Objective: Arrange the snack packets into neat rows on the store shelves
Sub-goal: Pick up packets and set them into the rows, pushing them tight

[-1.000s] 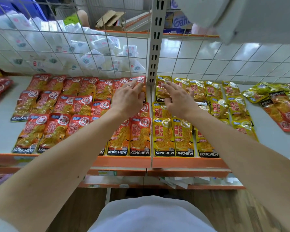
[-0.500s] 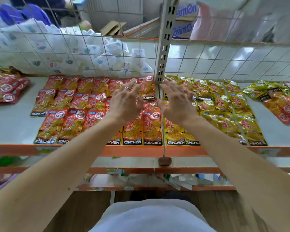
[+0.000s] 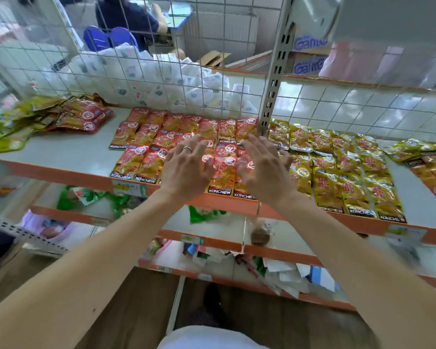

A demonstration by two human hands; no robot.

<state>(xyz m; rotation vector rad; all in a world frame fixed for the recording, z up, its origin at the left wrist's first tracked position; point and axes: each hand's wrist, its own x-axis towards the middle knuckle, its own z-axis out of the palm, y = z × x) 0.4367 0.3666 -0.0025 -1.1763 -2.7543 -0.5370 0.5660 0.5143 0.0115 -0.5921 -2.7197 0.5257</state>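
left hand: fingers straight and spread, grasping nothing, palm down over the red packets near the front edge of the shelf; a ring on one finger; whether the palm touches the packets cannot be told. right hand: likewise released, fingers fanned, nothing held, just beside the left hand, over the right-hand columns of the red packets by the front edge; contact cannot be told. red packets: flat, overlapping, in three rows from the back edge to the front edge, mid-shelf, lettered konchew along the lower border; front row reaching the orange lip. yellow packets: same lettering, in rows just beside the red block on its right, back edge to front edge, columns slightly slanted. upright post: slotted, grey, at the back edge, between the red and yellow blocks. loose heap: red and green-yellow packets, unsorted, towards the left back corner, apart from the red rows. second loose heap: mixed packets at the right end of the shelf, near the yellow rows. wire mesh: along the back edge; white packets piled behind it. lower shelves: mixed goods, blurred.
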